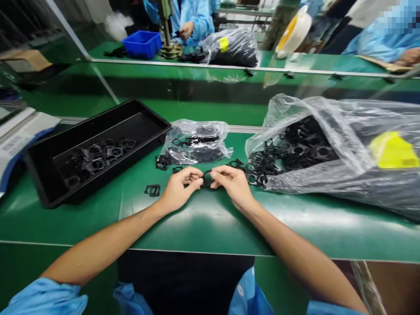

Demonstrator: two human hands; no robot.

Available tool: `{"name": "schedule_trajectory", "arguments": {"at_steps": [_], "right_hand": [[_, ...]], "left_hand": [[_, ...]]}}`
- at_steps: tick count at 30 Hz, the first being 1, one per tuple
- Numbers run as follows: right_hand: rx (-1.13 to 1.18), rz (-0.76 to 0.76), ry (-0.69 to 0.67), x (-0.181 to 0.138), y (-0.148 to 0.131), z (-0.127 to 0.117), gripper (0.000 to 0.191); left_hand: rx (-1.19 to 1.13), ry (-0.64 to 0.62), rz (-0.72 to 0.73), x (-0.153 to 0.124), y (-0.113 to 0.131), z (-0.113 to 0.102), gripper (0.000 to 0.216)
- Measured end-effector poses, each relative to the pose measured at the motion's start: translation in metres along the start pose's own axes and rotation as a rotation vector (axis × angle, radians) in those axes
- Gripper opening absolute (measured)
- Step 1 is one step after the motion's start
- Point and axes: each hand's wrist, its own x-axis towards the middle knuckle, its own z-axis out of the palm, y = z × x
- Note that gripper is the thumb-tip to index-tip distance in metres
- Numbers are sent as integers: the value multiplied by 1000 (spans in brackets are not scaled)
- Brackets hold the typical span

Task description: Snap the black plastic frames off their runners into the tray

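My left hand [182, 186] and my right hand [231, 183] meet over the green table, fingers pinched together on a small black plastic part [206, 177] held between them. A loose black part [152, 190] lies on the table left of my left hand. A small clear bag of black parts [197, 142] sits just beyond my hands. A large clear bag of black parts [328, 148] lies to the right, with parts spilling from its mouth [257, 168] next to my right hand. A black tray [46, 159] holding several parts stands to the left.
A green table surface [203, 218] runs to a front edge near me. Across a metal rail, another person's hand [186, 29] works by a blue bin [142, 43] and a dark bag [232, 48]. A person in blue sits at far right [383, 39].
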Motion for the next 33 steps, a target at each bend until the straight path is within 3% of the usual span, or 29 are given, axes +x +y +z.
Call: {"name": "schedule_trajectory", "arguments": {"at_steps": [6, 12, 18, 25, 33], "right_hand": [[13, 47, -70, -4, -6, 2, 52], [90, 155, -138, 0, -6, 0, 42], [95, 72, -98, 0, -2, 0, 43], [-20, 22, -107, 0, -4, 0, 32], [-201, -6, -232, 1, -5, 0, 43]], "left_hand": [[3, 62, 45, 0, 3, -3, 20], [92, 45, 116, 1, 1, -6, 14], [80, 32, 135, 0, 2, -6, 17], [95, 31, 135, 0, 2, -6, 17], [232, -3, 243, 3, -1, -6, 13]]}}
